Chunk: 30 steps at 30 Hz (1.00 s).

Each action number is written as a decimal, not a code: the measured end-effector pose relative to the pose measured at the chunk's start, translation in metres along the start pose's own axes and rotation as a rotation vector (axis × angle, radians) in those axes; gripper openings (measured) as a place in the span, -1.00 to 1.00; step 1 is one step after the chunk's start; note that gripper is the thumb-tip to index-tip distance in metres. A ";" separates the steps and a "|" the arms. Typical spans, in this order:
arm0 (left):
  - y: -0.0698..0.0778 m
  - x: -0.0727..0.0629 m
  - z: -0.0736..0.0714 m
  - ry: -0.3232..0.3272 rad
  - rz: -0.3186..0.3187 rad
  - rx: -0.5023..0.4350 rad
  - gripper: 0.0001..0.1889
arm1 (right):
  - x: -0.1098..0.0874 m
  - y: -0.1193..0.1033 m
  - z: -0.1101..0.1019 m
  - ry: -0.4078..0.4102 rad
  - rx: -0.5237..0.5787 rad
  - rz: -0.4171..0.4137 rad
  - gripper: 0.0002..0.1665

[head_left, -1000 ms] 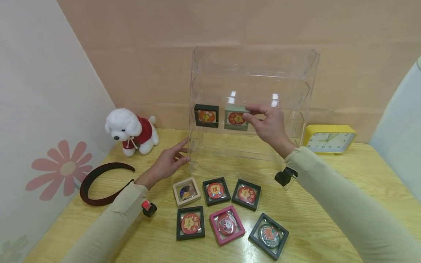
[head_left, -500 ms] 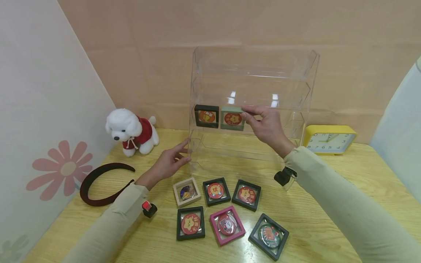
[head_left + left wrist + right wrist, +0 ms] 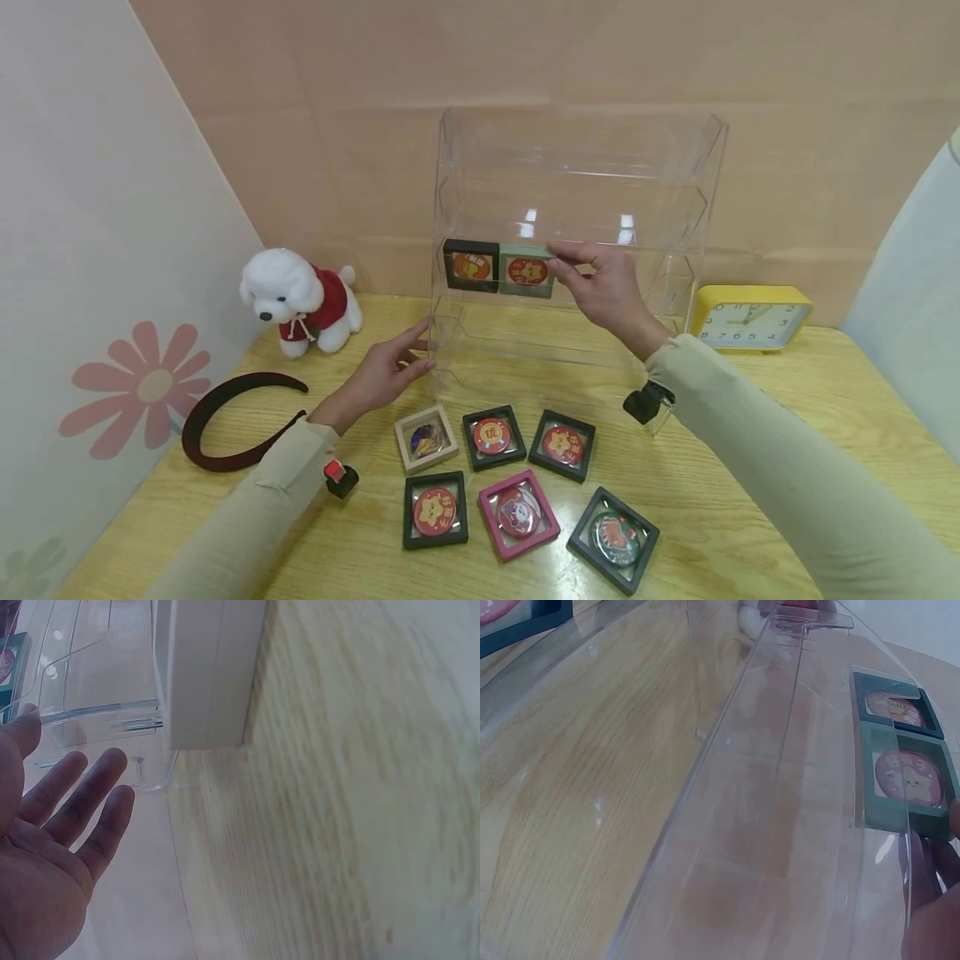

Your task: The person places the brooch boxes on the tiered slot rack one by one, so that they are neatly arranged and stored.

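My right hand [image 3: 611, 287] pinches the right edge of a pale green display frame [image 3: 527, 272] with thumb and fingers. This frame holds a round red badge with a star figure and stands upright on a tier of a clear acrylic rack [image 3: 581, 208]. Directly left of it, side against side, is a black display frame [image 3: 472, 265] with an orange-red badge; the right wrist view shows the green frame [image 3: 907, 780] meeting the dark one. My left hand [image 3: 382, 371] touches the rack's lower left side, fingers extended and spread in the left wrist view.
Before the rack lie a beige frame [image 3: 426, 439], a pink frame [image 3: 518, 514] and several dark frames [image 3: 435, 510], each with a round badge. A plush dog [image 3: 300, 296] and a dark red headband [image 3: 202, 425] are at left, a yellow clock [image 3: 752, 318] at right.
My right hand has slid the green frame leftward along the tier, closing the gap to the black frame. The left hand has stayed at the rack's side.
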<state>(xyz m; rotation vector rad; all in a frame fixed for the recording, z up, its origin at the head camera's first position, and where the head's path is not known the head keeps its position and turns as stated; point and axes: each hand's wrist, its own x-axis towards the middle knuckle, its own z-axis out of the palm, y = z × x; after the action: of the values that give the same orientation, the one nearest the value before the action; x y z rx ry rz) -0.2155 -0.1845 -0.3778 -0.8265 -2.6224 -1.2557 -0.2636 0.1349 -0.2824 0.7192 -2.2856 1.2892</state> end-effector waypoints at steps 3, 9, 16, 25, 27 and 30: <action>0.000 0.000 0.000 0.001 0.000 -0.003 -0.37 | -0.001 0.001 0.000 -0.003 -0.009 0.006 -0.64; 0.001 0.000 0.001 -0.003 -0.005 -0.017 -0.37 | -0.006 0.001 -0.006 -0.007 -0.024 0.009 -0.61; 0.000 -0.002 0.000 0.000 -0.002 -0.023 -0.36 | -0.018 0.004 -0.019 0.044 -0.063 -0.046 -0.67; 0.000 0.000 0.001 -0.003 0.003 -0.016 -0.37 | -0.046 -0.015 -0.030 0.068 -0.021 -0.321 -0.74; -0.001 0.000 0.002 0.000 -0.002 -0.017 -0.37 | -0.056 -0.021 -0.031 0.040 0.006 -0.374 -0.70; -0.001 -0.001 0.002 -0.001 -0.007 -0.021 -0.37 | -0.073 -0.029 -0.032 0.001 0.038 -0.442 -0.76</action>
<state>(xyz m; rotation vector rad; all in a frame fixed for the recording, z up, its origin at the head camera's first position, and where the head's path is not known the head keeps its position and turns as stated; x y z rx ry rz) -0.2152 -0.1837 -0.3802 -0.8224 -2.6187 -1.2877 -0.1853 0.1669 -0.2907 1.1567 -1.9527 1.1189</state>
